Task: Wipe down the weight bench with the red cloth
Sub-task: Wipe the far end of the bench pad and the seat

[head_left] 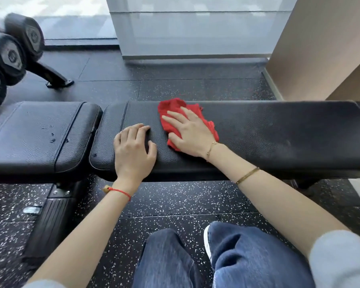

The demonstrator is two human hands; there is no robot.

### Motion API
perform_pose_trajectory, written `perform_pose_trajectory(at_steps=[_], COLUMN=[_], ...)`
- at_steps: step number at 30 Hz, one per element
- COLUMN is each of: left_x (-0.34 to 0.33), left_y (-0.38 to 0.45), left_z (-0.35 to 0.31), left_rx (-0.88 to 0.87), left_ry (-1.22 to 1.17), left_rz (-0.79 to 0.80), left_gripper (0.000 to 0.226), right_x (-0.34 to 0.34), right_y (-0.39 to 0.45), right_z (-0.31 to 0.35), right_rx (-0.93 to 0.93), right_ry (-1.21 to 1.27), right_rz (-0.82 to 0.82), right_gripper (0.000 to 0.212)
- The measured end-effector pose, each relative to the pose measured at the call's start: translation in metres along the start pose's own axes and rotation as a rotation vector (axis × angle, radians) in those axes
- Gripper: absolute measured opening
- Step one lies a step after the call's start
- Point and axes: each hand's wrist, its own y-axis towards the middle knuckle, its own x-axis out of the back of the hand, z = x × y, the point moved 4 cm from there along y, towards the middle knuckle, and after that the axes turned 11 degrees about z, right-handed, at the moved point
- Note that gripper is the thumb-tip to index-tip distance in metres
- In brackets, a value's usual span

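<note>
The weight bench (258, 138) lies crosswise before the person, its long axis running left to right across the view, with the long back pad on the right and the shorter seat pad (37, 134) on the left, a narrow gap between them. The bench's right end is cut off by the frame edge, and its frame below is mostly hidden — only a dark upright and a ribbed foot piece (48, 223) show under the seat pad.

The red cloth (173, 110) sits bunched on the back pad, toward its far edge and near the pad's left end. The right hand (187, 132) lies flat on the cloth with fingers spread and straight, pressing it to the pad (much of the cloth is covered by the palm, so its full shape cannot be made out). The left hand (133, 146) rests just beside it on bare padding, fingers loosely bent with the tips on the surface, holding nothing; the two hands are near but apart.

A few small drops or marks (52, 138) dot the seat pad — too small to tell which. To the far left, dumbbells (13, 57) sit on a rack, partly cut off. The speckled rubber floor (175, 200) lies beneath, and a glass panel (195, 28) and tan wall (320, 48) stand beyond the bench. The person's jeans-clad knees (227, 258) fill the lower edge.
</note>
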Motion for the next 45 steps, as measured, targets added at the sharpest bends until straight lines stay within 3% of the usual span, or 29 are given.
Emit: perform_pose_trajectory(at_steps=[5,11,14,20,24,27,30,33,40,45], left_x=[0.001,-0.001,-0.001,0.0,0.0,0.0,0.001,0.002,0.003,0.006], left_y=[0.0,0.001,0.003,0.003,0.003,0.002,0.003,0.001,-0.002,0.001], left_z=[0.004,0.003,0.003,0.005,0.006,0.006,0.006,0.004,0.0,-0.015], left_rx=[-0.011,0.002,0.008,0.001,-0.007,-0.011,-0.002,0.014,0.026,0.005], left_ry=[-0.009,-0.004,-0.009,-0.005,-0.008,-0.022,-0.027,-0.033,-0.035,-0.098], left_rz=[-0.016,-0.019,-0.02,-0.034,-0.045,-0.045,-0.036,-0.022,-0.006,-0.004], left_gripper=[0.043,0.044,0.043,0.044,0.043,0.042,0.042,0.044,0.045,0.032], right_x=[-0.003,0.015,0.019,0.002,-0.001,0.005,0.015,0.018,-0.004,0.0], right_y=[-0.042,-0.015,0.025,0.019,-0.034,-0.053,-0.046,-0.031,-0.066,-0.109], right_z=[-0.01,-0.091,-0.083,0.004,-0.004,-0.049,-0.094,-0.094,-0.027,-0.067], right_rx=[0.131,-0.229,-0.317,0.037,0.147,0.003,-0.284,-0.413,-0.058,-0.19], right_ry=[0.057,0.058,0.065,0.022,0.067,0.069,0.076,0.102,0.046,0.081], right_rz=[-0.021,-0.069,-0.05,-0.007,-0.023,-0.063,-0.097,-0.102,-0.044,-0.127], right_gripper=[0.053,0.051,0.052,0.053,0.052,0.051,0.051,0.052,0.052,0.053])
